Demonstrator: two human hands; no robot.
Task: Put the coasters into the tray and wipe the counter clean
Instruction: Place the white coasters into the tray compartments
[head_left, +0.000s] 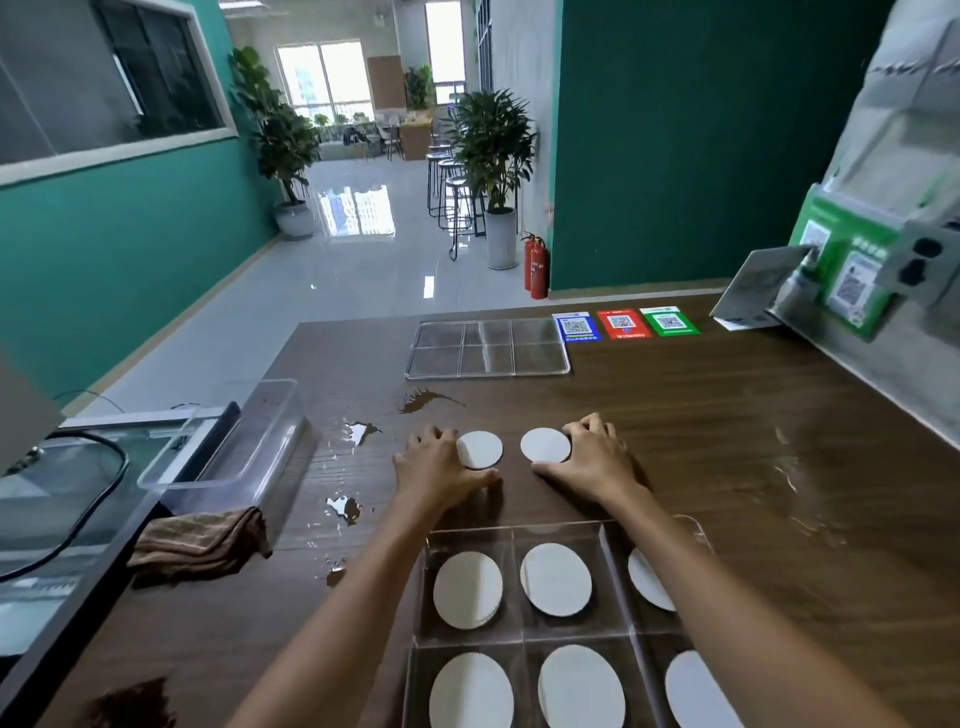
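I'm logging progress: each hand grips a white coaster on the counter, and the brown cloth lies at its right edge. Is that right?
No. The head view shows the brown cloth at the left edge of the counter, not the right. The left hand does grip the left coaster, the right hand the right coaster.

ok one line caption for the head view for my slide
Left hand and right hand each grip a coaster on the counter beyond the near tray; spills and a cloth lie left.
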